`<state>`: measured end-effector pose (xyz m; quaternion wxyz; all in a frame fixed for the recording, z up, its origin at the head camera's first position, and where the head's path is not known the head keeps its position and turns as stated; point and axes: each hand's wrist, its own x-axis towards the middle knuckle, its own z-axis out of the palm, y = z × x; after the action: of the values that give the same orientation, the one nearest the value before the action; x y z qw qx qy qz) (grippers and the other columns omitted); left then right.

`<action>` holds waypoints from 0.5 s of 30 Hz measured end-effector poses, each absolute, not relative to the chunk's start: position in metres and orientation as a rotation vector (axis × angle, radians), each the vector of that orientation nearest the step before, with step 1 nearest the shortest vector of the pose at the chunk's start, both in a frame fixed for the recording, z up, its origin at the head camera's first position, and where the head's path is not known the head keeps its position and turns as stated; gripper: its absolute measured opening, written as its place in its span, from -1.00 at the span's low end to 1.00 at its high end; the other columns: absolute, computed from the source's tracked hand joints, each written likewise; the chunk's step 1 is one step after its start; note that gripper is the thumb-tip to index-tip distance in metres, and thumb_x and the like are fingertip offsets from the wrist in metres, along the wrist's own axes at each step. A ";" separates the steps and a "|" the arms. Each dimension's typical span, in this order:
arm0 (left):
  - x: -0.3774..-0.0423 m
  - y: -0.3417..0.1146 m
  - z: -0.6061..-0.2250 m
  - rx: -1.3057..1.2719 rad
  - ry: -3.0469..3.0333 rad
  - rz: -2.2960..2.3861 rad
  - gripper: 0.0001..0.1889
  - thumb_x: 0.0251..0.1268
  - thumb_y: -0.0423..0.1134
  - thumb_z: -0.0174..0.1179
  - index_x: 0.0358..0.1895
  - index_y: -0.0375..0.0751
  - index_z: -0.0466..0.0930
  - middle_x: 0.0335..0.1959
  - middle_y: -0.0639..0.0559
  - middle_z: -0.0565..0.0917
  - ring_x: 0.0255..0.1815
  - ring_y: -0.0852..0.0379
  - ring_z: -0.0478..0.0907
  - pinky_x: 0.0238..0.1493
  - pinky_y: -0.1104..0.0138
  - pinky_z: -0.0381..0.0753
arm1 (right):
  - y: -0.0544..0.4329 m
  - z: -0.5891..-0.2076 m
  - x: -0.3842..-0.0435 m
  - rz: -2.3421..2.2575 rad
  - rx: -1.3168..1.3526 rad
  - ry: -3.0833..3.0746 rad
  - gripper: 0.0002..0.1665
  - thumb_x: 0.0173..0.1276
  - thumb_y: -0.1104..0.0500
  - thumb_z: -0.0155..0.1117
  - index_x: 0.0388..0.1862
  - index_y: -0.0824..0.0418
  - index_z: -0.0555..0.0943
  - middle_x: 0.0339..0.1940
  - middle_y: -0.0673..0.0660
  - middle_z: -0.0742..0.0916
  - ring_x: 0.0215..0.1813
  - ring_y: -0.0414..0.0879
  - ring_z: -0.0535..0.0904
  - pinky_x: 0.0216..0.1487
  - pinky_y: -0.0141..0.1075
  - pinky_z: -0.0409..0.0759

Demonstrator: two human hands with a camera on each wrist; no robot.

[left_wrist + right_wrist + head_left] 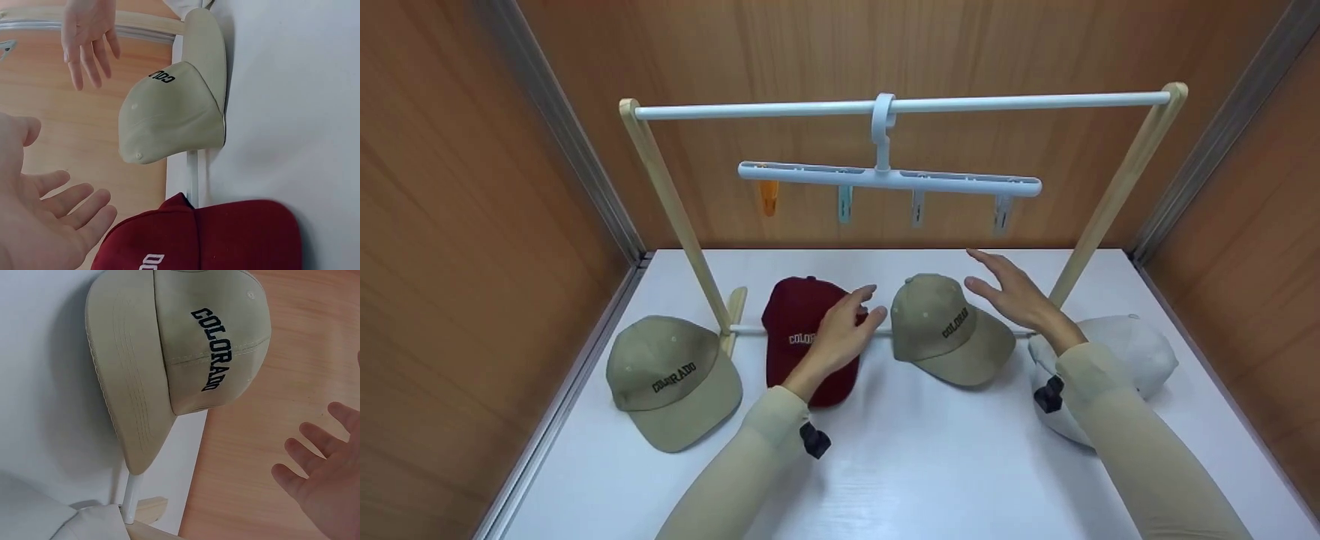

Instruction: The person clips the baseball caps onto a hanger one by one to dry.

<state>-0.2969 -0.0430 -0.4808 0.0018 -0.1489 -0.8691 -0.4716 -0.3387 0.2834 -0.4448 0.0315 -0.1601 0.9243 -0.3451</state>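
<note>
Four caps is too many to count singly, so several baseball caps lie on the white table. In the head view my left hand (840,334) hovers over the dark red cap (799,311), holding nothing, its fingers loosely spread. My right hand (1016,296) is raised above the right side of a khaki cap (934,319) lettered COLORADO, also with nothing in it. Both wrist views show a gap between the fingers and the caps. Another khaki cap (675,375) lies at the left. A white cap (1132,352) is partly covered by my right forearm.
A wooden rack with a white rod (765,111) spans the table. From it hangs a pale blue hanger (885,178) with an orange clip (768,199), a teal clip (844,204) and grey clips (1003,214). Wood-grain panels enclose the table (915,465).
</note>
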 end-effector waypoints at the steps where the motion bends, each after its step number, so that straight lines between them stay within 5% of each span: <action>1: -0.298 -0.041 -0.482 -0.458 -2.729 -1.506 -0.35 0.63 0.15 0.05 0.63 -0.05 0.32 0.53 -0.08 0.48 0.43 -0.07 0.53 0.41 0.00 0.52 | 0.283 -0.446 -0.339 -1.066 -0.494 2.847 -0.15 0.70 -0.29 -0.04 0.78 0.00 0.06 0.76 0.26 0.16 0.74 0.35 -0.03 0.59 0.43 -0.07; 15: -0.311 -0.022 -0.499 -0.229 -2.705 -1.852 -0.35 0.64 0.13 0.03 0.62 -0.09 0.32 0.51 -0.14 0.50 0.54 -0.12 0.42 0.51 -0.01 0.40 | 0.278 -0.455 -0.341 -1.138 -0.467 2.826 -0.16 0.71 -0.29 -0.08 0.77 0.05 0.11 0.72 0.32 0.22 0.69 0.36 0.11 0.56 0.42 0.06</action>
<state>-0.3108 -0.0223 -0.4994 -0.0722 -0.0696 -0.8210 -0.5621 -0.3406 0.2779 -0.4550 0.0299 -0.1513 0.9165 -0.3691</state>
